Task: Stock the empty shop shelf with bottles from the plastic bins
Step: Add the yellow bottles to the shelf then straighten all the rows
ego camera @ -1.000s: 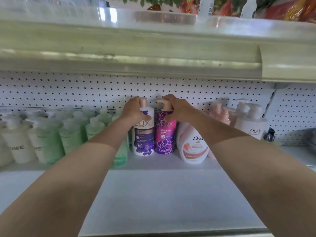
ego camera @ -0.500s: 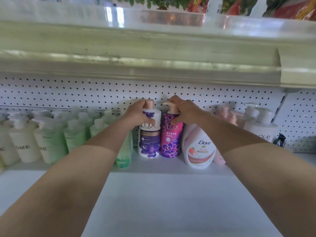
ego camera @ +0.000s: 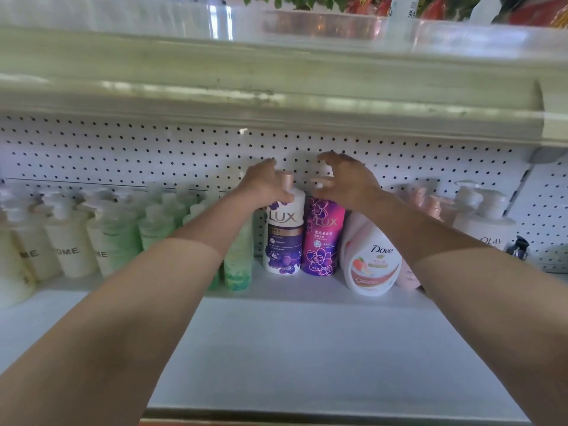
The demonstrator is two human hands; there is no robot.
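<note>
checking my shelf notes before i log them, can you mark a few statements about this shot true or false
1. The purple-and-white LUX bottle and the magenta LUX bottle stand upright side by side on the shelf. True.
2. The right hand grips the Dove bottle. False: its fingers are spread open above the magenta LUX bottle's pump, and the Dove bottle is untouched.
3. The left hand holds the purple-and-white LUX bottle at its pump. True.
4. The green bottles stand right of the Dove bottle. False: they stand left of the LUX bottles, and the Olay bottle is on the right.
</note>
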